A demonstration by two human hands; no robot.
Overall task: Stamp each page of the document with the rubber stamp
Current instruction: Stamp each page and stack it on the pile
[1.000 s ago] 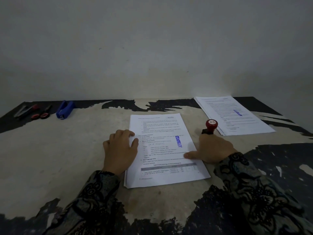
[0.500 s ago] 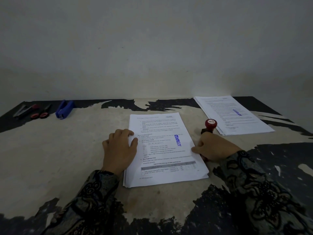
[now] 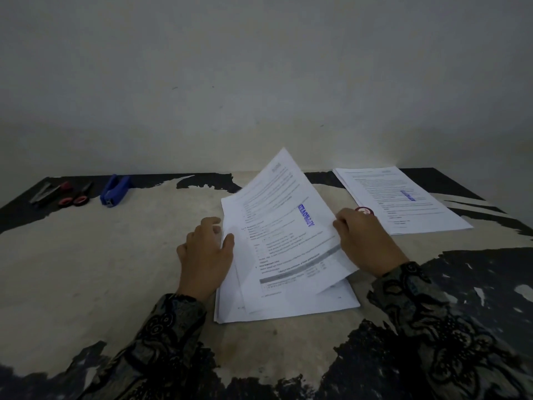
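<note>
A stack of printed pages point(image 3: 317, 307) lies in the middle of the table point(image 3: 101, 269). Its top page point(image 3: 282, 215), which bears a blue stamp mark, is lifted and tilted up towards the wall. My right hand point(image 3: 366, 243) grips this page at its right edge. My left hand point(image 3: 204, 255) rests on the stack's left edge, thumb on the paper. Just behind my right hand, only the red top of the rubber stamp point(image 3: 364, 210) shows. A second pile of pages point(image 3: 403, 203), with a blue stamp mark on top, lies at the back right.
At the back left lie a blue stapler point(image 3: 115, 190), red-handled scissors point(image 3: 75, 197) and a grey tool point(image 3: 43, 192). A plain wall rises right behind the table's far edge. The table's surface is worn, with black patches near the front.
My right hand took hold of the top page's right edge and lifted it off the stack. My left hand stayed on the stack's left edge.
</note>
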